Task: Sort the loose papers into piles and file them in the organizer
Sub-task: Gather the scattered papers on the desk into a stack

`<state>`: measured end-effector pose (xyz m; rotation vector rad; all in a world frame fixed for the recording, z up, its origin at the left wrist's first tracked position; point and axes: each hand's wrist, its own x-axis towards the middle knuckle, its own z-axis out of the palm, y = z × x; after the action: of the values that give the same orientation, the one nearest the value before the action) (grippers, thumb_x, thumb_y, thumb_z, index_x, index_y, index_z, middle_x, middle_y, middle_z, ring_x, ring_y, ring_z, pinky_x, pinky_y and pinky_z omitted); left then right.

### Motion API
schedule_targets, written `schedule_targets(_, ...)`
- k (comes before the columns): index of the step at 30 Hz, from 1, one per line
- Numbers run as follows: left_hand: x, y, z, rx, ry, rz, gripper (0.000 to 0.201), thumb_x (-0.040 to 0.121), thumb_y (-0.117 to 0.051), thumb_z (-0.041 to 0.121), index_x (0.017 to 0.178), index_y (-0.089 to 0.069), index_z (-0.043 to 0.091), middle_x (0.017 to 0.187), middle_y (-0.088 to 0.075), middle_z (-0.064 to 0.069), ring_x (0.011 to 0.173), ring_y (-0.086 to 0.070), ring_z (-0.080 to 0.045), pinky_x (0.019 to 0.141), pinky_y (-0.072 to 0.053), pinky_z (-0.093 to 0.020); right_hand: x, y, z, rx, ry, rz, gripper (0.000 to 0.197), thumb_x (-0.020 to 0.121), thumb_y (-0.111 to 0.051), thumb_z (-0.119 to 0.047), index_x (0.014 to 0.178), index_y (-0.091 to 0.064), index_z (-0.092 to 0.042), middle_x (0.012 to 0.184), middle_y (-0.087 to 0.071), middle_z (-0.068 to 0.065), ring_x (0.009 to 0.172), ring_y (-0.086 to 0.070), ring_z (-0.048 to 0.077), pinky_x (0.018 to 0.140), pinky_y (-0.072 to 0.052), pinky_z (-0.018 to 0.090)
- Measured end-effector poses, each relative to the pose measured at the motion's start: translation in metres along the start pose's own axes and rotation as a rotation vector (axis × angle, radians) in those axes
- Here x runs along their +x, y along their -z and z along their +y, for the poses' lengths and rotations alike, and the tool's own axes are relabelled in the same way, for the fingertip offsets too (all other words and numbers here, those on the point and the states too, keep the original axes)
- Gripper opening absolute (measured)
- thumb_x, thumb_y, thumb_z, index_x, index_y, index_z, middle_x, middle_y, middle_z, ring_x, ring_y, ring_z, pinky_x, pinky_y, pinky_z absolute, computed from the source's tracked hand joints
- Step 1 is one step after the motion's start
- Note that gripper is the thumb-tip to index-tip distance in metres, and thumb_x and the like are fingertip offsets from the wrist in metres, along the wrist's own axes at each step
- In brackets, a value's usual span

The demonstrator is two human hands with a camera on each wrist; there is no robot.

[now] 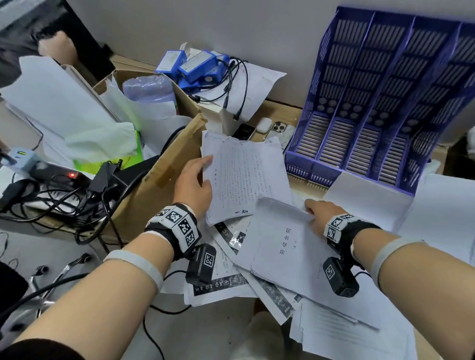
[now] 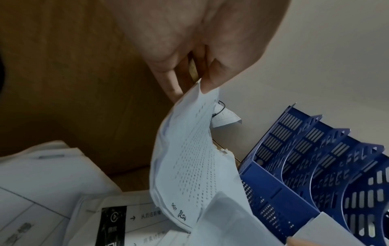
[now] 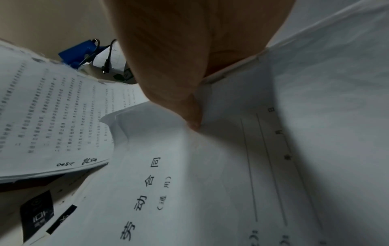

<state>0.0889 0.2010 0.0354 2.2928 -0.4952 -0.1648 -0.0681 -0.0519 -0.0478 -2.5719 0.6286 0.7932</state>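
Note:
My left hand pinches the left edge of a thin stack of densely printed pages, lifted and tilted above the heap; in the left wrist view the thumb and fingers clamp the same printed pages. My right hand grips the top edge of a white titled document, thumb on its face, fingers hidden under the titled document. The blue-purple slotted organizer stands at the back right with its slots bare; the organizer lies just right of the lifted stack.
Loose sheets with black printed bands lie under both hands. White sheets spread at right. An open cardboard box stuffed with paper sits left, beside tangled cables and a power strip. Blue battery packs, phones and an earbud case sit behind.

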Motion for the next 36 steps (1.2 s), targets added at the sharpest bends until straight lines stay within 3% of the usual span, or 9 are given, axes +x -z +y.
schedule_targets(4,0.0,-0.003,0.003,0.033,0.047,-0.038,0.059,0.088,-0.046,-0.011,0.143,-0.047,0.011,0.147,-0.043,0.0,0.135,-0.041,-0.014,0.106,-0.021,-0.01,-0.02,0.023,0.021,0.122,-0.034,0.037,0.045,0.086,-0.052,-0.007,0.122,-0.041,-0.032,0.109,-0.063,0.011,0.08,-0.061,0.03,0.064,-0.05,0.032)
schedule_targets(8,0.002,-0.013,0.007,0.001,0.112,-0.049,0.062,0.088,-0.041,-0.014,0.145,-0.043,0.008,0.152,-0.036,-0.004,0.139,-0.036,-0.019,0.106,-0.018,-0.012,-0.048,0.057,0.051,0.218,-0.066,0.086,0.076,0.088,-0.052,-0.01,0.147,-0.023,-0.048,0.129,-0.06,0.005,0.094,-0.066,0.029,0.077,-0.059,0.037)
schedule_targets(12,0.006,-0.026,0.003,0.135,0.259,-0.192,0.054,0.087,-0.048,-0.005,0.139,-0.049,0.007,0.153,-0.028,-0.005,0.135,-0.039,-0.03,0.113,-0.029,-0.027,-0.082,0.084,0.076,0.295,-0.073,0.223,0.051,0.086,-0.047,-0.004,0.125,-0.06,-0.035,0.115,-0.067,0.005,0.105,-0.064,0.031,0.081,-0.049,0.029)
schedule_targets(16,-0.003,-0.042,0.019,0.406,0.284,-0.248,0.039,0.086,-0.06,0.022,0.124,-0.056,0.021,0.136,-0.032,-0.007,0.13,-0.034,-0.03,0.108,-0.038,-0.043,-0.113,0.106,0.083,0.506,-0.027,0.38,0.029,0.086,-0.056,-0.002,0.102,-0.066,-0.024,0.096,-0.067,0.002,0.091,-0.06,0.02,0.077,-0.043,0.026)
schedule_targets(18,-0.006,-0.051,0.037,0.245,0.238,-0.279,0.037,0.087,-0.06,0.044,0.117,-0.06,0.023,0.134,-0.039,-0.007,0.131,-0.041,-0.028,0.108,-0.04,-0.044,-0.119,0.116,0.089,0.566,-0.029,0.437,0.03,0.084,-0.057,0.0,0.101,-0.068,-0.021,0.095,-0.069,0.002,0.09,-0.062,0.021,0.073,-0.043,0.026)
schedule_targets(21,-0.015,-0.064,0.075,-0.433,0.407,-0.547,0.059,0.084,-0.053,0.068,0.117,-0.065,0.019,0.121,-0.063,-0.006,0.113,-0.064,-0.025,0.103,-0.048,-0.045,-0.128,0.129,0.097,0.675,0.01,0.479,0.037,0.081,-0.053,0.008,0.103,-0.069,-0.016,0.1,-0.073,0.008,0.099,-0.067,0.027,0.082,-0.053,0.034)
schedule_targets(27,-0.031,-0.081,0.119,-0.886,0.419,-0.761,0.041,0.092,-0.05,0.036,0.129,-0.059,0.022,0.122,-0.069,-0.008,0.096,-0.065,-0.027,0.082,-0.055,-0.042,-0.135,0.139,0.09,0.813,0.035,0.494,0.032,0.079,-0.053,0.007,0.102,-0.068,-0.008,0.102,-0.072,0.018,0.093,-0.067,0.031,0.09,-0.053,0.047)
schedule_targets(31,-0.032,-0.103,0.119,-0.667,0.445,-0.634,0.046,0.094,-0.052,0.012,0.135,-0.041,0.03,0.11,-0.067,-0.017,0.084,-0.062,-0.028,0.082,-0.055,-0.048,-0.13,0.133,0.1,0.743,-0.066,0.431,0.026,0.082,-0.055,0.009,0.09,-0.063,-0.014,0.089,-0.065,0.006,0.086,-0.057,0.022,0.072,-0.047,0.03)
schedule_targets(36,-0.043,-0.146,0.09,-0.408,0.509,-0.659,0.075,0.085,-0.071,0.02,0.144,-0.026,0.031,0.124,-0.061,-0.015,0.107,-0.06,-0.028,0.083,-0.054,-0.044,-0.128,0.098,0.131,0.602,-0.304,0.298,0.039,0.089,-0.057,-0.005,0.127,-0.057,-0.009,0.129,-0.059,0.015,0.116,-0.057,0.031,0.085,-0.041,0.027)
